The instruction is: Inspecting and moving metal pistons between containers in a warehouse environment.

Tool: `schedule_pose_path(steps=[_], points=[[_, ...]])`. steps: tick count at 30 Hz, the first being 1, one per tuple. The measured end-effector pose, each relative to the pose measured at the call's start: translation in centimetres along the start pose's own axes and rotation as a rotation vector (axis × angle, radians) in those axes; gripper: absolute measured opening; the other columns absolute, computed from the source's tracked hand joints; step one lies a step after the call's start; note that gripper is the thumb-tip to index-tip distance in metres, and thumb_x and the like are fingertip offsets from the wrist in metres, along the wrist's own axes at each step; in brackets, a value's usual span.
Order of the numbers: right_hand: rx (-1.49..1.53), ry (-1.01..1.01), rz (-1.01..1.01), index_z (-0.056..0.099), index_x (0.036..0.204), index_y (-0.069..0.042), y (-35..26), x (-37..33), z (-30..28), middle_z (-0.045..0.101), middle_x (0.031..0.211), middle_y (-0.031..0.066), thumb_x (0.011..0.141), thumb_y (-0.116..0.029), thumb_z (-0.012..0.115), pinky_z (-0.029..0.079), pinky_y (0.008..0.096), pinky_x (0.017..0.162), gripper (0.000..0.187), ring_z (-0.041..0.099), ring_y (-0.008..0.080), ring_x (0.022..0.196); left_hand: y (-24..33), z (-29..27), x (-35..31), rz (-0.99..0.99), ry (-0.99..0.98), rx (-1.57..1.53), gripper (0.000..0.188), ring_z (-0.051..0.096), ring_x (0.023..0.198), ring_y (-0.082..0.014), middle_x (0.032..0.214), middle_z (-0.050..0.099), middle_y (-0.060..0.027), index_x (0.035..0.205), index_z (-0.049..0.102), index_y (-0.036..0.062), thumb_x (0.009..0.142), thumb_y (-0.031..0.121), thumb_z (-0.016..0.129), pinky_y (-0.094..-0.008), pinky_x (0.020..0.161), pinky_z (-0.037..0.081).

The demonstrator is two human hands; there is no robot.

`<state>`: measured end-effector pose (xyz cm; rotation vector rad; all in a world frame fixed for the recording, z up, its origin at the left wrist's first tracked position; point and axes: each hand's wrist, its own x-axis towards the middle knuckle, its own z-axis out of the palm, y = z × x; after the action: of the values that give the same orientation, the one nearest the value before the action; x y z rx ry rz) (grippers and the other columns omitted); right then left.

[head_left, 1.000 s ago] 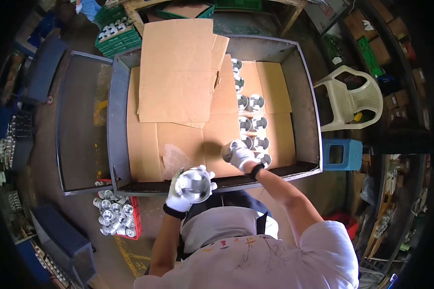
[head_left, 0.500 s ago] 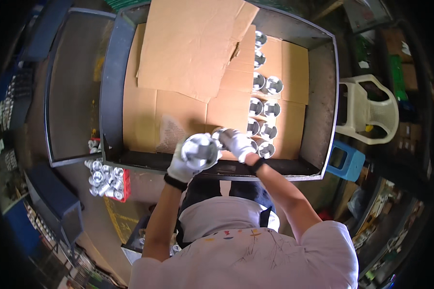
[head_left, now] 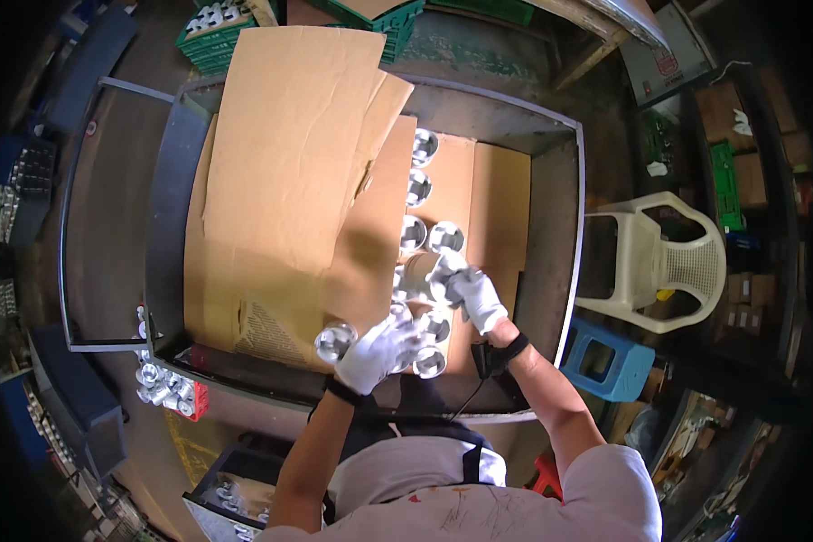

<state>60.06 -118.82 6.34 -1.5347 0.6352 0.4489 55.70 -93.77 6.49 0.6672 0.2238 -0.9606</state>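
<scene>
Both my hands wear white gloves and are inside a large dark metal bin (head_left: 163, 199) lined with cardboard. My right hand (head_left: 481, 300) is closed on a silver metal piston (head_left: 446, 271), holding it over the rows of pistons. Motion smears my left hand (head_left: 378, 350), whose fingers reach over the near pistons; whether they grip one cannot be made out. Next to its thumb a single piston (head_left: 336, 343) sits on the cardboard. More pistons stand in rows farther off, among them one piston (head_left: 446, 237) just beyond my right hand. My left hand hides part of the near row.
Loose cardboard sheets (head_left: 285, 135) cover the bin's left part. Beyond the right wall stand a cream plastic chair (head_left: 641, 262) and a blue stool (head_left: 610, 361). A red crate (head_left: 199, 402) of pistons is at the left, and a green crate (head_left: 217, 54) behind the bin.
My right hand has moved right and away from me with a piston. The piston that was in my left hand now sits beside it, and that hand has shifted toward the rows. The view has shifted.
</scene>
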Motion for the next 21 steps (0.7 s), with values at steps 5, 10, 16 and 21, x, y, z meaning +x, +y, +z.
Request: schedule_pose_path(steps=[5,10,16,21], points=[[-0.028,0.408,-0.159,0.056,0.099,-0.002,3.0,10.9,-4.8,0.059,0.066,0.0074,0.093,-0.019,0.051,0.043,0.0316,0.037,0.019,0.058,0.0158,0.053,0.3,1.7,-2.1,-0.176,0.223,-0.341,0.038,0.058,0.113,-0.03,0.129,0.056,-0.0148,0.136,0.047,0.0083,0.104,0.027,0.041,-0.0449,0.101,0.046],[-0.353,0.474,-0.024,0.062,0.105,-0.003,3.0,19.9,-8.2,0.07,0.089,0.0205,0.093,-0.023,0.049,0.054,0.0415,0.071,0.028,0.069,0.0328,0.077,-1.1,0.9,-5.4,-0.22,0.352,-0.328,0.035,0.052,0.117,-0.0313,0.127,0.054,-0.0138,0.128,0.049,0.0086,0.1,0.029,0.048,-0.0418,0.098,0.045],[-0.835,0.392,-0.042,0.065,0.111,-0.008,1.7,24.8,-8.5,0.068,0.111,0.0206,0.094,-0.028,0.052,0.051,0.0449,0.091,0.03,0.063,0.04,0.105,-3.3,1.0,-6.6,-0.206,0.485,-0.445,0.033,0.057,0.109,-0.0323,0.118,0.059,-0.0134,0.121,0.058,0.0071,0.099,0.03,0.053,-0.0432,0.092,0.05],[-0.947,0.35,-0.053,0.066,0.112,-0.009,2.9,26.5,-6.7,0.068,0.111,0.0199,0.094,-0.027,0.052,0.051,0.0442,0.091,0.029,0.064,0.039,0.106,-4.5,0.7,-8.5,-0.176,0.487,-0.469,0.035,0.056,0.114,-0.0332,0.121,0.059,-0.0142,0.126,0.057,0.0067,0.1,0.029,0.052,-0.0445,0.096,0.049]])
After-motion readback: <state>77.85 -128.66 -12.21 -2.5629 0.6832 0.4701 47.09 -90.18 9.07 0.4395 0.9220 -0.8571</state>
